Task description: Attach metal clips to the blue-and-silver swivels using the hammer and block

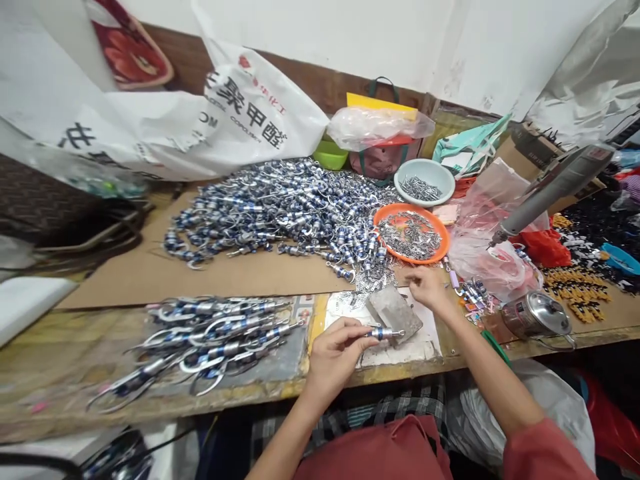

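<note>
**Red top [370, 453] at the bench edge [285, 388], blue-and-silver fitting [384, 333] in the left hand [336, 353]**

Pinched between thumb and fingers of the left hand, about level over the near side of a gray block [393, 310], with looped end pointing right and clear of the fingertips. Impossible to tell whether touching the block or just above. Beyond the block, close to an orange tray [445, 243] of small flat metal pieces [407, 233]: the right hand [425, 287], fingers curled toward thumb. Too small to tell whether gripping a piece or closed on nothing.

For steady work, best to pinch by the thick body, leaving the loop exposed and facing the right hand. Worth bracing lightly against the block, without letting the round body roll. Wise to pick up just one flat piece, by the edges, and to check for a second clinging beneath. Better to bring fingertips in low and slowly, so as not to twist the loop or scatter loose bits.

Behind, a heap of similar fittings [280, 207] on cardboard [150, 267]; to the left, more laid out in rough rows [215, 333].
</note>
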Action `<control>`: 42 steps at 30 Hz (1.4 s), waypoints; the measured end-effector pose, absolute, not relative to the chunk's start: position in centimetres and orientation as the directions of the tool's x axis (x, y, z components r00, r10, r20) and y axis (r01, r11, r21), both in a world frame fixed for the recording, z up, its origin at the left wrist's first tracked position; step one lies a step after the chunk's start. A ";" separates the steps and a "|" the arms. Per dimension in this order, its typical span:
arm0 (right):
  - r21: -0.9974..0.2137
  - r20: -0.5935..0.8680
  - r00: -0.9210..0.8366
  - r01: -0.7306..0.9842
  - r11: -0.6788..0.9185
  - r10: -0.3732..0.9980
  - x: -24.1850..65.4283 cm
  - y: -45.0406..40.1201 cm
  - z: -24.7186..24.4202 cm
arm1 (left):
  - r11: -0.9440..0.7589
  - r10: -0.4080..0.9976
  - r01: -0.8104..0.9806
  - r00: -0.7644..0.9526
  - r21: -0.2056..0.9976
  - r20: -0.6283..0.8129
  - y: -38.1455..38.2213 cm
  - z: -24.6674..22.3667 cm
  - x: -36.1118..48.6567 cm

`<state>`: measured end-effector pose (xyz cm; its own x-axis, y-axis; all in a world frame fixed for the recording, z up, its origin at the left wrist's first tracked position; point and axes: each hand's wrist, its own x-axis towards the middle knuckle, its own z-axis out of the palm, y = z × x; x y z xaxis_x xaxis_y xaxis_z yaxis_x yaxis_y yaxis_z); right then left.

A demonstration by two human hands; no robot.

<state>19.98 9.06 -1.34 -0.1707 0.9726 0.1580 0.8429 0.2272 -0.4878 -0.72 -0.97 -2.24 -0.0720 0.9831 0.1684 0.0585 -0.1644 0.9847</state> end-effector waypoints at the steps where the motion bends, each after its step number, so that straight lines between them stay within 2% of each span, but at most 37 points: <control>1: -0.534 0.167 -0.155 0.816 0.222 0.974 19.7 8.2 -1.0 | -0.173 0.983 0.066 -0.057 0.983 0.177 -1.0 -2.2 -0.7; 3: -0.652 0.179 -0.132 0.727 0.218 0.975 18.5 5.9 -0.3 | -0.176 0.983 0.047 -0.052 0.983 0.178 -1.2 -2.2 -0.6; 4: -0.797 0.182 -0.093 0.570 0.202 0.979 17.7 4.6 0.0 | -0.163 0.985 0.018 -0.059 0.986 0.164 -1.3 -2.2 -0.6; 6: -0.938 0.173 -0.075 0.292 0.187 0.982 16.0 2.2 0.4 | -0.123 0.991 -0.055 -0.066 0.991 0.120 -1.4 -2.0 -0.5; 9: -0.983 0.168 -0.081 0.068 0.173 0.982 14.1 0.1 0.8 | -0.106 0.994 -0.105 -0.051 0.989 0.101 -1.6 -1.8 -0.4; 14: -0.981 0.185 -0.086 0.032 0.189 0.979 13.7 -0.5 0.8 | -0.221 0.975 0.020 -0.027 0.975 0.221 -1.5 -1.1 -0.8; 16: -0.966 0.241 -0.114 0.073 0.250 0.964 14.0 -0.7 0.7 | -0.232 0.972 0.046 -0.009 0.972 0.233 -1.5 -0.6 -1.1; 18: -0.904 0.372 -0.161 0.158 0.396 0.914 14.5 -1.1 0.7 | -0.178 0.984 0.014 -0.010 0.984 0.178 -1.5 -0.1 -1.3; 20: -0.744 0.558 -0.245 0.274 0.609 0.793 15.1 -1.3 0.6 | -0.097 0.995 -0.051 0.006 0.994 0.098 -1.4 0.4 -1.6; 22: -0.508 0.694 -0.369 0.356 0.784 0.618 15.8 -1.3 0.4 | -0.053 0.997 -0.093 0.050 0.994 0.058 -1.3 0.8 -1.9; 24: -0.311 0.745 -0.481 0.363 0.878 0.463 16.4 -1.1 0.4 | -0.071 0.993 -0.074 0.086 0.995 0.077 -1.1 1.2 -2.1; 27: -0.176 0.746 -0.568 0.334 0.926 0.347 16.9 -0.8 0.7 | -0.149 0.982 0.033 0.122 0.988 0.143 -0.7 1.7 -2.4; 29: -0.172 0.740 -0.581 0.322 0.931 0.338 16.9 -0.6 0.9 | -0.201 0.971 0.095 0.148 0.975 0.186 -0.6 1.9 -2.5; 32: -0.262 0.744 -0.525 0.340 0.903 0.414 16.6 -0.6 0.8 | -0.192 0.966 0.074 0.192 0.979 0.175 -0.5 1.9 -2.4; 37: -0.503 0.678 -0.383 0.379 0.777 0.627 16.3 -1.5 -0.3 | 0.068 0.981 -0.054 0.185 0.996 -0.057 -0.8 0.8 -1.8; 39: -0.495 0.669 -0.397 0.393 0.775 0.629 16.5 -1.9 -0.5 | 0.120 0.979 -0.091 0.174 0.989 -0.103 -1.0 0.6 -1.5; 42: -0.384 0.701 -0.471 0.384 0.840 0.536 16.9 -2.1 -0.1 | 0.129 0.978 -0.120 0.177 0.984 -0.107 -1.2 0.7 -1.3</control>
<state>16.88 -2.14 -0.11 -0.4706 0.5357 0.7011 0.3843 0.8397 -0.3837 -1.32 -1.16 0.69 0.1768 0.9784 -0.1070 -0.1204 0.1294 0.9842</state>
